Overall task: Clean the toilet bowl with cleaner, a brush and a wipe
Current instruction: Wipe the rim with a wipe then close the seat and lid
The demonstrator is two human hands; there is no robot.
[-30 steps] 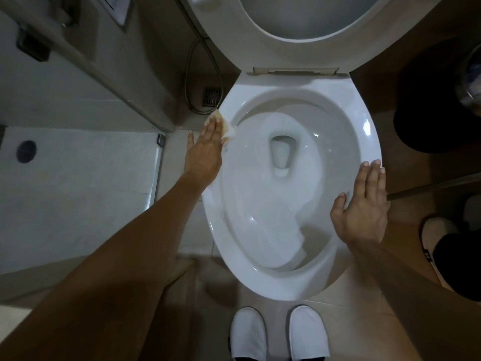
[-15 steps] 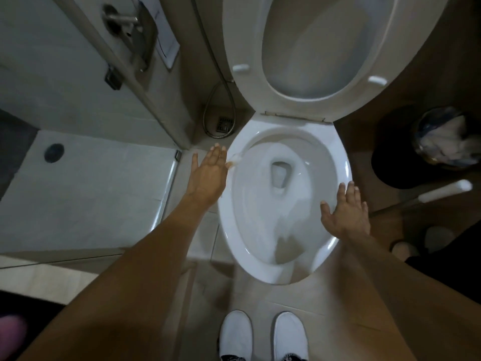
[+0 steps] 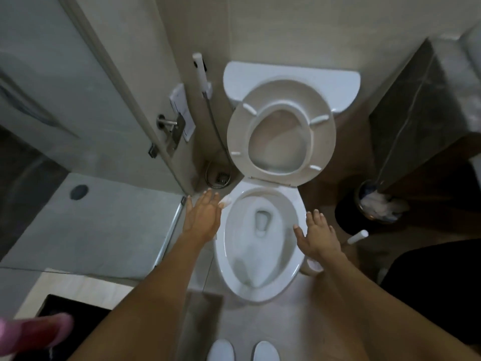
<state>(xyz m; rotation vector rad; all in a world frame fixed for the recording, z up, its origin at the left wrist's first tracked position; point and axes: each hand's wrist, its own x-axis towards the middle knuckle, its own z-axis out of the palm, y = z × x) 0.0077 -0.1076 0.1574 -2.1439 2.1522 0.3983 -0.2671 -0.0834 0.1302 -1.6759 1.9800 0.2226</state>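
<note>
The white toilet bowl (image 3: pixel 260 295) stands below me with its seat (image 3: pixel 234 142) raised against the tank (image 3: pixel 286 71). My left hand (image 3: pixel 201 220) lies flat, palm down, at the bowl's left rim, and a crumpled white wipe (image 3: pixel 226 202) sticks out from under its thumb side. My right hand (image 3: pixel 317 237) rests flat on the right rim with its fingers spread and nothing in it. A white brush handle (image 3: pixel 358 237) pokes up just right of that hand. No cleaner bottle is visible.
A bin (image 3: pixel 377 204) with white waste stands at the right, beside a dark cabinet (image 3: pixel 416 113). A bidet sprayer (image 3: pixel 201 71) and hose hang left of the tank, above a floor drain (image 3: pixel 221 178). The glass shower door (image 3: pixel 104 100) runs along the left. My white slippers (image 3: pixel 221 350) face the bowl.
The view has risen and pulled back, so the tank and the whole raised seat now show. Both hands stay at the rim's sides, the left still on the wipe.
</note>
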